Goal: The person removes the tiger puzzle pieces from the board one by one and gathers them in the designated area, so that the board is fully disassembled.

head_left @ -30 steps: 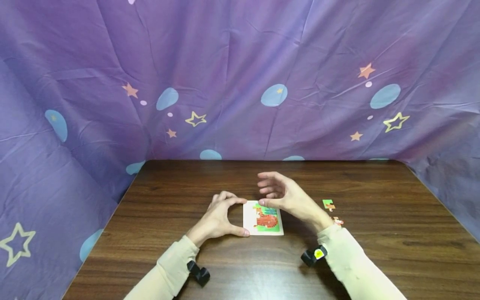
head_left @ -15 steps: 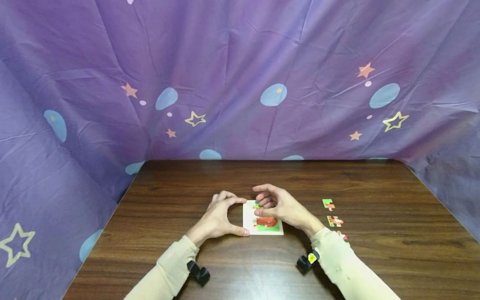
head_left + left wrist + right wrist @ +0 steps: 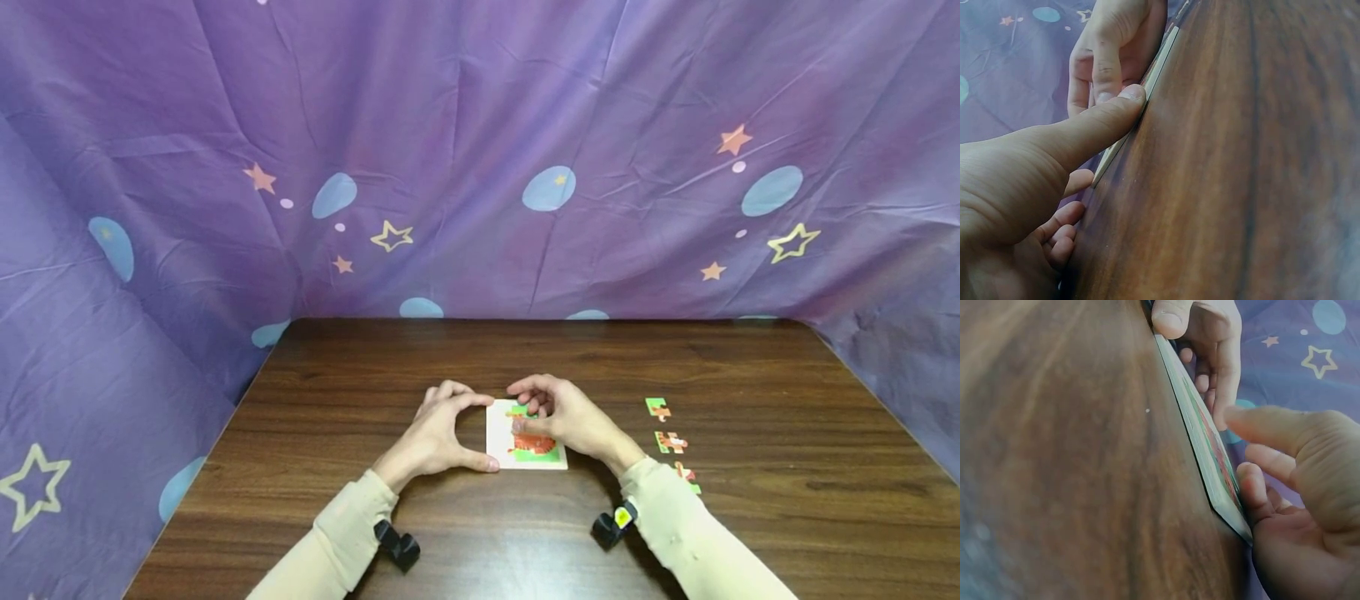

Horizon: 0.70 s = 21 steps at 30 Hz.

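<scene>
White board point(image 3: 498, 435) is lying partly under the right hand point(image 3: 572, 417), whose loosely curled fingers, gripping nothing visible, are now coming within reach of the picture point(image 3: 537, 448), while the left hand point(image 3: 437, 433) is pinching the 9 o'clock side, 3 pieces point(image 3: 671, 442) lying at 3 o'clock.

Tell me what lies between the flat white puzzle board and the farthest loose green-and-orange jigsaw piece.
In the head view: the right hand, partly over the board, then bare brown wood-grain tabletop up to the piece.
</scene>
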{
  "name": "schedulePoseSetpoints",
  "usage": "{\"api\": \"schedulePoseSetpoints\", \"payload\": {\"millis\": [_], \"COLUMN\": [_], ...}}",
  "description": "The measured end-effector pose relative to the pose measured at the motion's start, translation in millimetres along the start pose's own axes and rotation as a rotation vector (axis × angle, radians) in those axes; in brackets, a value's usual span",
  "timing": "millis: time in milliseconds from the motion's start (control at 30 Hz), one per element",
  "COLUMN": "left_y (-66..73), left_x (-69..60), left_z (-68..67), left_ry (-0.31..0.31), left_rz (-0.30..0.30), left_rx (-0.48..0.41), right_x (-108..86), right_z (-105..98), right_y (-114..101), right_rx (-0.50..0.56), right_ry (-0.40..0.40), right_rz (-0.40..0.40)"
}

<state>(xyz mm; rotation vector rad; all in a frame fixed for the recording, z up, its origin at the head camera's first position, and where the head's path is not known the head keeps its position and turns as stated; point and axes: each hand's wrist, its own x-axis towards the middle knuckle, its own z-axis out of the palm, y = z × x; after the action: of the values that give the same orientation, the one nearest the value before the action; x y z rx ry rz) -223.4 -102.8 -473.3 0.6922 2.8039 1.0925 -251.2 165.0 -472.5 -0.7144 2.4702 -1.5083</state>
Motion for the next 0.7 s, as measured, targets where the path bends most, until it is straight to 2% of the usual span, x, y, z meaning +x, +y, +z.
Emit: {"api": "schedulePoseSetpoints", "payload": {"millis": [433,700], "left_y": [0.6,1.1], "left_x": [0.3,-0.8], "left_z": [-1.2,-0.7], "left_ry": [-0.014,-0.013], "left_rz": [-0.017,-0.022], "left_rx": [-0.008,-0.013], "right_x": [-0.8,-1.5], "right_z": [1.5,4.0], "right_y": [3.4,-0.7], "right_rx": [-0.185,-0.225], "right_ry": [0.035,0.027], "right_rz": [-0.018,0.002]}}
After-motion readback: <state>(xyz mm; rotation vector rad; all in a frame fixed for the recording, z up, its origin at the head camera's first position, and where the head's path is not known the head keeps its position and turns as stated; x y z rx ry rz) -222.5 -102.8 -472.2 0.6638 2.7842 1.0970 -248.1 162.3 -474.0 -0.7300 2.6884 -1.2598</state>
